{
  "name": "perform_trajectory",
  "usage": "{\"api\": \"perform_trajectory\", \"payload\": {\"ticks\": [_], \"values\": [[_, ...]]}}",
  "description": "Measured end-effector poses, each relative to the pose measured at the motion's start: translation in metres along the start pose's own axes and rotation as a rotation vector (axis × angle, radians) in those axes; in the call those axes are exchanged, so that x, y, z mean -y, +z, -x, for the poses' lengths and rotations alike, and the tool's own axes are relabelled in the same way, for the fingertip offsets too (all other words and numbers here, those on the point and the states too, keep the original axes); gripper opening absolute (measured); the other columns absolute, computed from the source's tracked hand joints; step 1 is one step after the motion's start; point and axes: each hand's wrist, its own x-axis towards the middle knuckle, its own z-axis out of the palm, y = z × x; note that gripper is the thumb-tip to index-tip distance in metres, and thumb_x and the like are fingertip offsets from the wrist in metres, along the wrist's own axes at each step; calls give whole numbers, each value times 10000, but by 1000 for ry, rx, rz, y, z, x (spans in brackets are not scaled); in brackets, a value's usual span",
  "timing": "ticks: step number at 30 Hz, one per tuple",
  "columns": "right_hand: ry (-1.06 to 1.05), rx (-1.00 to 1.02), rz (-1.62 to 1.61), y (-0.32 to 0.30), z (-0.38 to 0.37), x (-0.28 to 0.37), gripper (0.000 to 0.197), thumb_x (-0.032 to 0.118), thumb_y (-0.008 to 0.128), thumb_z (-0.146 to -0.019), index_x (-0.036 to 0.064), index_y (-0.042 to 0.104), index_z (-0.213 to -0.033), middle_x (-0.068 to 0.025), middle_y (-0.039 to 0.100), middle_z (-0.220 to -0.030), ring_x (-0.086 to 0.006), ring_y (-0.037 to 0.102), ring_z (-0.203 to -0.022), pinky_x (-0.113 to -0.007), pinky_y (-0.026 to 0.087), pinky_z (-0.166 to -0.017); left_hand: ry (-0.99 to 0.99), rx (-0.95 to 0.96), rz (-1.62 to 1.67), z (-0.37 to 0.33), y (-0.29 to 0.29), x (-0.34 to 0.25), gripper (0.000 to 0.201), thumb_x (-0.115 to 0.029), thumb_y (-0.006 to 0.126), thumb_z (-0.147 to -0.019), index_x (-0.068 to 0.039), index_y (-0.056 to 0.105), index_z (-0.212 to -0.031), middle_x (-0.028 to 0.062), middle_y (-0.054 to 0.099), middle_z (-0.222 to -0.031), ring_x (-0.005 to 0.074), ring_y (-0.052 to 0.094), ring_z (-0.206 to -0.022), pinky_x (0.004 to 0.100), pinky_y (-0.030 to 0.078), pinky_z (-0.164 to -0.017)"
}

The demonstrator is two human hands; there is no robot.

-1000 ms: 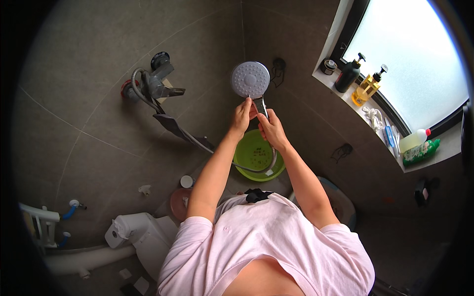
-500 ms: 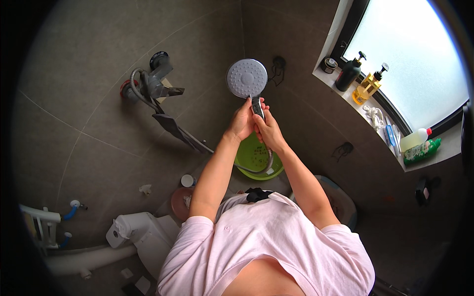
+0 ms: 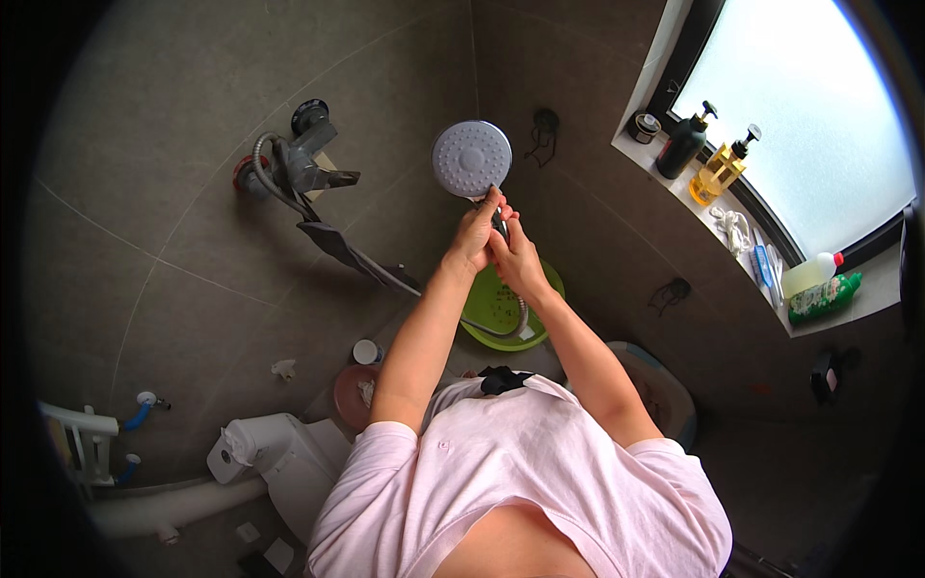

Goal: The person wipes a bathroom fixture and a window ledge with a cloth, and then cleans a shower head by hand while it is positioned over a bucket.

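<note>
Walls (image 3: pixel 222 106), dark grey tile, meeting in a corner beyond the work; window (image 3: pixel 800 116), frosted, black-framed, far right; ledge (image 3: pixel 875 301) under it, bearing bottles (image 3: pixel 682 146), well apart from both hands to the right. Floor (image 3: pixel 549 359), grey, carrying a round green basin (image 3: pixel 544 306), which shows on the near side of the hands and is partly hidden by them. Hose (image 3: pixel 371 268), flexible, from the mixer tap (image 3: pixel 306 166) on the wall at left, passing behind the left forearm, crossing in front of the basin and rising towards the right hand. Shower head (image 3: pixel 471 157), round, pale, nozzle face turned to the wearer, held clear of floor and ledge; it lies far and slightly left of the grip. Left hand (image 3: pixel 474 236), the nearer to the nozzle face, fingers wrapped about the upper handle, thumb at or just beside the near rim; right hand (image 3: pixel 518 258), touching the left, closed on the lower handle, exact finger placement not discernible. Handle (image 3: pixel 500 223), dark and shiny, mostly covered, long axis running from near right to far left
</note>
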Motion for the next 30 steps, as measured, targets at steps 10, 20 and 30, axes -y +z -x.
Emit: {"api": "perform_trajectory", "payload": {"ticks": [10, 20, 30], "values": [[34, -5, 27, 3, 0, 5, 346, 291, 484, -909, 21, 408, -1111, -157, 591, -664, -236, 571, -514, -345, 433, -472, -14, -119, -40, 2, 7, -4, 339, -430, 608, -840, -109, 502, -864, 2, 475, -717, 145, 513, -799, 299, 461, -785], [-58, -99, 86, 11, 2, -9, 268, 253, 481, -900, 35, 402, -1034, -263, 602, -834, -440, 587, -781, -461, 440, -664, 282, -390, -379, -1, 26, 0, 359, -332, 708, -783, -16, 563, -874, 63, 567, -733, 144, 577, -638, 274, 506, -595], [20, -58, 74, 11, 3, -6, 273, 240, 481, -898, 35, 397, -1058, -281, 593, -861, -453, 576, -819, -465, 435, -689, 389, -448, -661, -8, 8, 11, 314, -279, 591, -869, 35, 580, -858, 123, 623, -687, 175, 601, -559, 293, 504, -520]]}}
